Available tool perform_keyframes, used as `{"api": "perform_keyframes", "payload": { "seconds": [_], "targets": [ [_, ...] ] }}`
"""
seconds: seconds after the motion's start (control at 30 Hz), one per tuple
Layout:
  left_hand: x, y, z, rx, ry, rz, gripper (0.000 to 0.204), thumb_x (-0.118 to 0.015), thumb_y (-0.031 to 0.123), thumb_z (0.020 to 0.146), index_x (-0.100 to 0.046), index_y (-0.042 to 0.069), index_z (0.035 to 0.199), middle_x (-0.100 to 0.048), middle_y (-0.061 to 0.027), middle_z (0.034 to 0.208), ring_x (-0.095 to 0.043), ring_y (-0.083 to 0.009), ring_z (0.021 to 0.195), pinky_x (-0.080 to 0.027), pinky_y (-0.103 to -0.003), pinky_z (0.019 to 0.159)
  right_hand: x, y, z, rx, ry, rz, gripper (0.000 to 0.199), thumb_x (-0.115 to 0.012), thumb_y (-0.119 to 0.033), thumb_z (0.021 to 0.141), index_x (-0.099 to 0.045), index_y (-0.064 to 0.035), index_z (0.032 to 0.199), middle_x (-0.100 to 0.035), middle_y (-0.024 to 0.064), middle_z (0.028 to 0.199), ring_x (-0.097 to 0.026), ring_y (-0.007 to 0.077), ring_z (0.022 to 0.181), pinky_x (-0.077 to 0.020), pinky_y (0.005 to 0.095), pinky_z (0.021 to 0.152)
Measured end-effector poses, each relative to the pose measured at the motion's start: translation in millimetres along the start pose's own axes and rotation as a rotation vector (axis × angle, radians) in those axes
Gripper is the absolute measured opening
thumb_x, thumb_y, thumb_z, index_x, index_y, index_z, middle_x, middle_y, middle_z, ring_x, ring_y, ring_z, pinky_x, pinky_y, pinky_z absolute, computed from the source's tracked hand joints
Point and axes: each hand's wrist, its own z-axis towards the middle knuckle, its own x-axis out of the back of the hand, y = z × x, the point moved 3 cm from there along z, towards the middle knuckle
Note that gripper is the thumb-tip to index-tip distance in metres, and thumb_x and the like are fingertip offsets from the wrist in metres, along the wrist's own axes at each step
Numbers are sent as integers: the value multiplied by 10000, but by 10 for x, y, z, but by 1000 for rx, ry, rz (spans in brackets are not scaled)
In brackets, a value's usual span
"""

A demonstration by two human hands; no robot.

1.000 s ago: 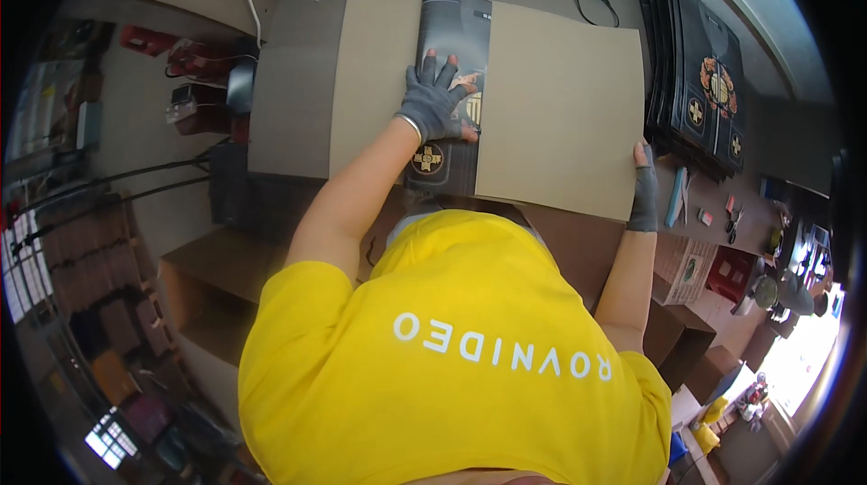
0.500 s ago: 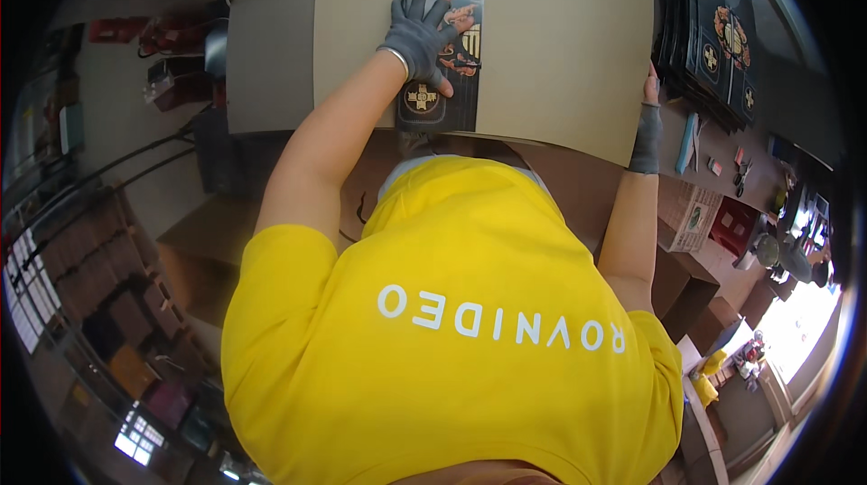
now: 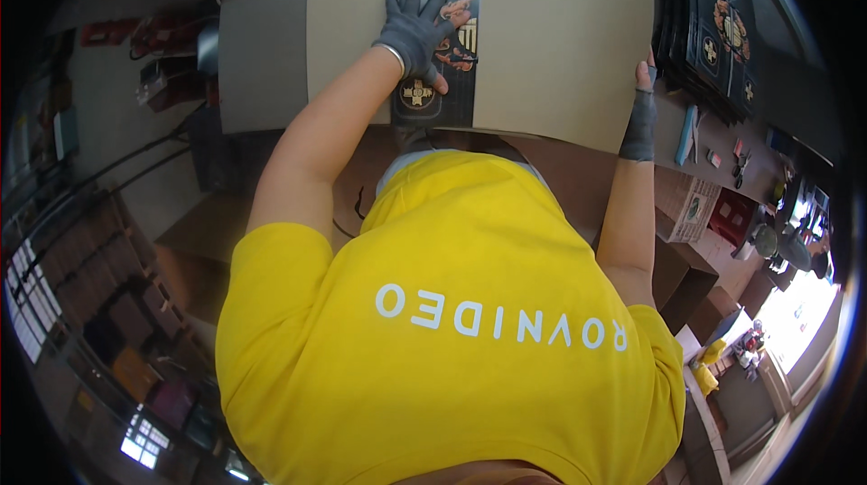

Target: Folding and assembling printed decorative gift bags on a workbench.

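My left hand [image 3: 416, 38], in a grey glove with bare fingertips, lies flat with fingers spread on a long black printed piece [image 3: 461, 92]. That piece carries orange and gold designs and looks like a flat-folded bag or sleeve; its far end runs out of view. It rests on a wide beige board [image 3: 560, 42]. My right hand [image 3: 642, 110], gloved the same way, is at the board's right edge, close to a stack of similar black printed pieces [image 3: 713, 42]. It shows edge-on, and most of its fingers are hidden.
Right of the board, a blue-handled tool [image 3: 688, 135], a small pink-and-white item [image 3: 713, 158] and scissors [image 3: 741, 167] lie on the dark tabletop. Cardboard boxes [image 3: 682, 282] and a red container [image 3: 730, 217] stand below. Red items [image 3: 167, 36] sit at the far left.
My left hand stays spread on the black piece. My right hand has shifted slightly up along the board's edge, its thumb now showing more. The whole view has moved a little.
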Motion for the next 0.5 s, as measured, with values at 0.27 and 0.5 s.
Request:
{"api": "perform_keyframes", "payload": {
  "seconds": [0.27,0.5],
  "targets": [
    [57,-5,7,-2,-66,-26,1392,-812,769,391,-208,337,1568,-53,-174,1649,40,-507,1473,-71,-715,1075,-9,181,376,51,-157,144,688,-596,-574,914,-464,-80,1374,-454,145,1409,-452,274,1303,-374,387,1089],
    [34,2,20,-23,-26,-80,1382,-835,730,380,-238,326,1559,-87,-172,1645,42,-503,1478,-83,-738,1063,-1318,-54,210,620,-412,-1083,845,-827,-476,695,-462,-107,1362,-347,286,1503,-249,483,1425,-225,523,1163]
  ]
}}
